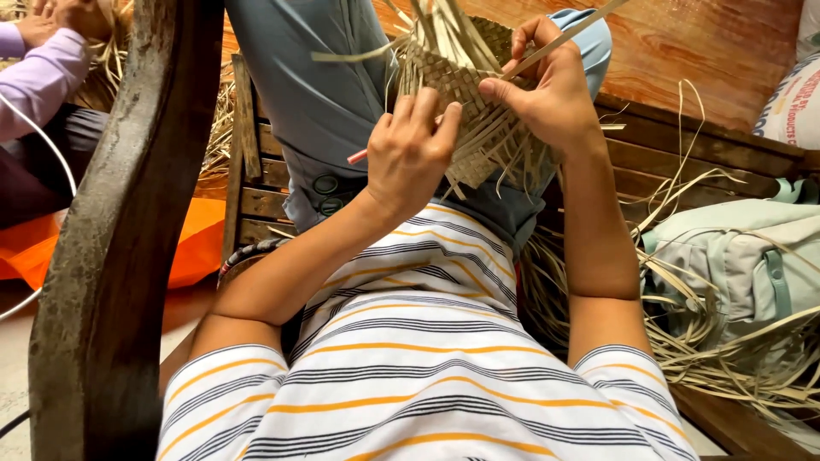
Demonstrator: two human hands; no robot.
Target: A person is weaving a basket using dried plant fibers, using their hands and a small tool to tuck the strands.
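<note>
left hand point(408, 158) grip: clenched on red tool point(357, 156) | right hand point(551, 94): pinching strip point(564, 36) (above woven basket point(465, 81))

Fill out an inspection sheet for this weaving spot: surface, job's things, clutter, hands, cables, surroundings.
Surface: wooden slatted bench; the work rests on a raised knee in grey-blue trousers.
Job's things: half-woven basket of flat straw strips; one loose strip.
Clutter: loose straw strips piled on the bench.
Hands: left hand presses the basket and holds a thin pink stick; right hand pinches the loose strip.
Cables: white cord at left.
Surroundings: pale green backpack, white sack, dark wooden post, orange cloth, another person's purple sleeve.
</note>
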